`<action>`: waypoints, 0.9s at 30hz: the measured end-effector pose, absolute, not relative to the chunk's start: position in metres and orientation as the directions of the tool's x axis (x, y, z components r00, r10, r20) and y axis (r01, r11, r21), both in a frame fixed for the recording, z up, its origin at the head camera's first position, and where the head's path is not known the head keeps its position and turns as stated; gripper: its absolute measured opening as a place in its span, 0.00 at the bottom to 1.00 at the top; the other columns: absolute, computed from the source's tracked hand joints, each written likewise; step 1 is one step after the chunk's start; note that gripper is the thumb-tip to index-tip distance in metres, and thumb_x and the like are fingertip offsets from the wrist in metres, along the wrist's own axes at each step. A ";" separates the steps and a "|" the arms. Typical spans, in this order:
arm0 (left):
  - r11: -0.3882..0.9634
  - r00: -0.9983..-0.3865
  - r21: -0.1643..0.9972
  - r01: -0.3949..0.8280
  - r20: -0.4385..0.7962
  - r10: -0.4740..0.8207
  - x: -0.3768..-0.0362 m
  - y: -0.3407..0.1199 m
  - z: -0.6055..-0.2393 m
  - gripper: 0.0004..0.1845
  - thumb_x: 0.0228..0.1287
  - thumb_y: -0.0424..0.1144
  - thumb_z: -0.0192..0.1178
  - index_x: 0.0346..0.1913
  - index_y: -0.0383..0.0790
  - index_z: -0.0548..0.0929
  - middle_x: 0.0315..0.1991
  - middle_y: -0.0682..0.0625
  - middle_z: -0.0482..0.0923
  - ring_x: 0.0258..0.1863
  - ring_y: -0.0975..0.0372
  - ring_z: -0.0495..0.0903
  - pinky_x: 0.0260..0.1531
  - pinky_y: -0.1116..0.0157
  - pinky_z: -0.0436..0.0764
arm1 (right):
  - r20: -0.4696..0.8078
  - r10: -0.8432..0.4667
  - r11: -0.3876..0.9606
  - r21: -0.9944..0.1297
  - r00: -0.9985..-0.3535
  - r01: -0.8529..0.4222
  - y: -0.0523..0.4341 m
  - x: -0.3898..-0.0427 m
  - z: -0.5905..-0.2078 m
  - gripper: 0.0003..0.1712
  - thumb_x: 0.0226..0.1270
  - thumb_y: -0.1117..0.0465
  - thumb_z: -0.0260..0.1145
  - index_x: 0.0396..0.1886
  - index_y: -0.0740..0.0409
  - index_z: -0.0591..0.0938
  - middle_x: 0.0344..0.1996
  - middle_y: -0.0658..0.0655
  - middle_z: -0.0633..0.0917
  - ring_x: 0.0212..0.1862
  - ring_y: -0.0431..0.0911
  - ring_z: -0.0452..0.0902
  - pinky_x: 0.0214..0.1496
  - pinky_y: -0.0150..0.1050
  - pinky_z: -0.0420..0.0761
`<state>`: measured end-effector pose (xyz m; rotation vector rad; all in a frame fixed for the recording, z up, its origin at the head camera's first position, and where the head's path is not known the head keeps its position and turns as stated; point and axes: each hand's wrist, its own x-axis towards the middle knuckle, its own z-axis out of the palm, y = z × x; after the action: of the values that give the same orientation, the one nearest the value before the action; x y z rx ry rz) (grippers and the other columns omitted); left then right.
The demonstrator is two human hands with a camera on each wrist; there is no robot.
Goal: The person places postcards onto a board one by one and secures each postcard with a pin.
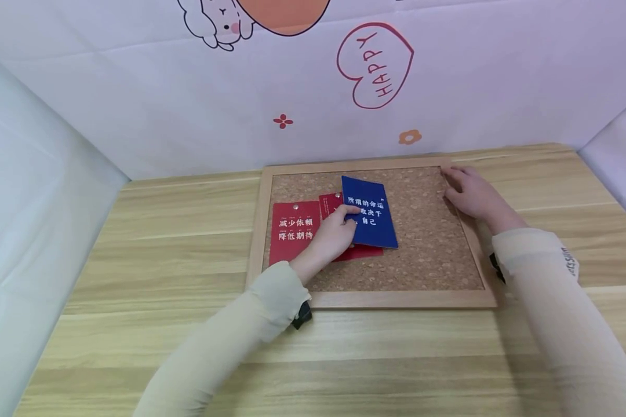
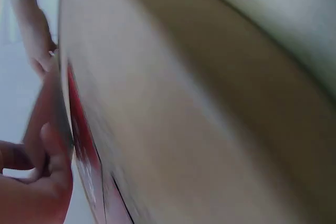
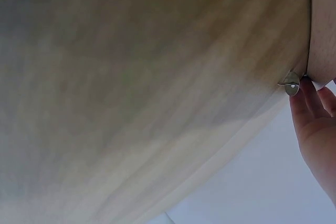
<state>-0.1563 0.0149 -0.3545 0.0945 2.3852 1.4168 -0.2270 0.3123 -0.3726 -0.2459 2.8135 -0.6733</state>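
A wood-framed cork board [image 1: 375, 298] lies on the table. A red card [image 1: 292, 231] is pinned at its left by a small pin [image 1: 294, 206]. A second red card [image 1: 331, 202] lies partly under a blue card [image 1: 370, 214] with white writing. My left hand [image 1: 348, 214] pinches the blue card's left edge, thumb on top. In the left wrist view the curled fingers [image 2: 42, 182] show beside a red card edge [image 2: 81, 135]. My right hand [image 1: 456, 179] rests flat on the board's far right corner. Its fingers [image 3: 310, 114] lie next to a small shiny metal pin [image 3: 291, 84].
The light wooden table [image 1: 162, 243] extends on all sides of the board. White sheet walls stand at the left [image 1: 36, 202] and right, and a backdrop [image 1: 375, 69] with a "HAPPY" heart hangs behind. The cork board's right half [image 1: 433, 243] is bare.
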 end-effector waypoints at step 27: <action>0.454 -0.896 0.878 -0.152 -0.316 0.312 -0.162 0.040 -0.360 0.26 0.73 0.32 0.45 0.72 0.45 0.59 0.44 0.42 0.73 0.27 0.62 0.73 0.27 0.73 0.73 | -0.147 -0.233 0.866 -0.481 -0.961 -0.136 0.319 -0.228 -0.381 0.33 0.74 0.56 0.43 0.74 0.66 0.51 0.72 0.74 0.50 0.70 0.73 0.46 0.69 0.67 0.50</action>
<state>-0.1622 0.0397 -0.3604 0.1345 2.2728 1.4370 -0.2276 0.3195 -0.3811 -0.2832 2.8388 -0.7099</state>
